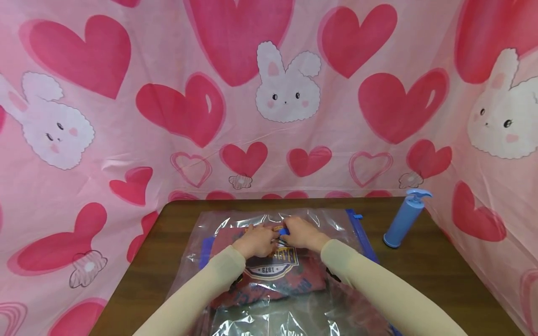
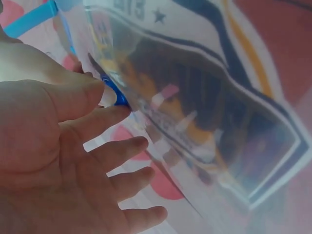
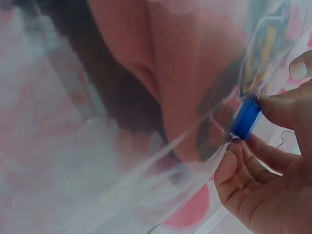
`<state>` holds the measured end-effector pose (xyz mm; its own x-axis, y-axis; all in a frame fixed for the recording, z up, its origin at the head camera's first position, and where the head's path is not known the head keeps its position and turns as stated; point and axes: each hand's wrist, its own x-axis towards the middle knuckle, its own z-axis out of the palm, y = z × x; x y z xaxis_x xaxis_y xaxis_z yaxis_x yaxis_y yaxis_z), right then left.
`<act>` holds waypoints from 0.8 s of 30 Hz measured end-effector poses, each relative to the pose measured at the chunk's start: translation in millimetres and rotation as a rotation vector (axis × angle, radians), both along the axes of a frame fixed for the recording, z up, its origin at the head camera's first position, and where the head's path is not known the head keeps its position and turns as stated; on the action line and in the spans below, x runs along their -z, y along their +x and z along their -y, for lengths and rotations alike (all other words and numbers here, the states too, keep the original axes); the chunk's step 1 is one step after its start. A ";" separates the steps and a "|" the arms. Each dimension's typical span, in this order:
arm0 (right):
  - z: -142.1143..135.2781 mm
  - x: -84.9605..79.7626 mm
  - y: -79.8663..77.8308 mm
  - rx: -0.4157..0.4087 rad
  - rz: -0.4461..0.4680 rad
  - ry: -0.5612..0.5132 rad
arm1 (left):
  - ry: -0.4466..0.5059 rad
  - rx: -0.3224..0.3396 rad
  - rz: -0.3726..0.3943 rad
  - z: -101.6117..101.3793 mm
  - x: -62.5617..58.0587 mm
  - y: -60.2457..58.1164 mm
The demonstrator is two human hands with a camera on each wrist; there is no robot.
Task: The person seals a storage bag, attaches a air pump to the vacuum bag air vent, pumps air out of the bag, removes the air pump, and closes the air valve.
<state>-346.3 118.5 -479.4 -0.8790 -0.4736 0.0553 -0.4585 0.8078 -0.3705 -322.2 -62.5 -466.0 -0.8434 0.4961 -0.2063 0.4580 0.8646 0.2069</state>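
Note:
A clear plastic storage bag lies on the table with folded red clothing inside, printed with a crest and "1973". My right hand pinches a round blue valve cap on the bag, thumb on one side and fingers on the other. Beside it, my left hand has its fingers spread and fairly straight over the bag. In the left wrist view, its thumb and index fingertips are right at the blue valve.
A blue hand pump stands upright on the wooden table at the right. The bag's blue zip strip with its slider runs along the right side. Pink curtains with hearts and rabbits hang behind and at both sides.

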 end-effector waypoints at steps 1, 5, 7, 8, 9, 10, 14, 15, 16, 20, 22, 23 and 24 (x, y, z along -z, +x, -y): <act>0.5 0.9 0.1 0.008 -0.001 0.000 | -0.006 0.004 -0.013 -0.3 1.2 0.3; 1.7 4.8 -0.1 0.033 -0.011 0.001 | -0.026 0.014 -0.056 -1.2 4.3 1.7; 2.3 5.2 -0.2 0.035 -0.012 0.003 | -0.031 0.010 -0.058 -1.1 5.0 1.3; 2.6 5.4 -0.2 0.034 -0.014 0.002 | -0.033 0.009 -0.059 -0.9 4.6 1.4; 2.9 5.8 -0.6 0.035 -0.015 0.004 | -0.032 0.008 -0.058 -0.7 4.4 1.5; 3.1 5.9 -0.7 0.032 -0.018 0.001 | -0.030 0.006 -0.056 -0.6 4.0 1.6; 3.8 6.1 -0.5 0.005 -0.030 -0.007 | -0.017 0.006 -0.043 0.1 3.3 2.5; 3.8 6.3 -0.5 -0.003 -0.034 -0.010 | -0.014 0.008 -0.041 0.2 3.2 2.8; 3.8 6.1 -0.4 -0.011 -0.035 -0.013 | -0.012 0.010 -0.041 0.4 3.0 3.0; 3.4 5.7 -1.1 -0.024 -0.029 -0.013 | -0.011 0.019 -0.045 0.7 2.6 3.4; 3.2 5.4 -1.3 -0.022 -0.023 -0.009 | -0.010 0.023 -0.047 0.9 2.7 3.4; 3.1 5.3 -1.3 -0.023 -0.023 -0.006 | -0.009 0.024 -0.048 1.1 2.9 3.4; 3.1 5.2 -1.2 -0.024 -0.021 -0.004 | -0.006 0.025 -0.047 1.3 2.9 3.5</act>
<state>-347.5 115.4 -484.6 -0.8658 -0.4946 0.0759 -0.4859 0.7947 -0.3637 -318.7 -63.8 -468.9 -0.8395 0.5162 -0.1697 0.4887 0.8538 0.1795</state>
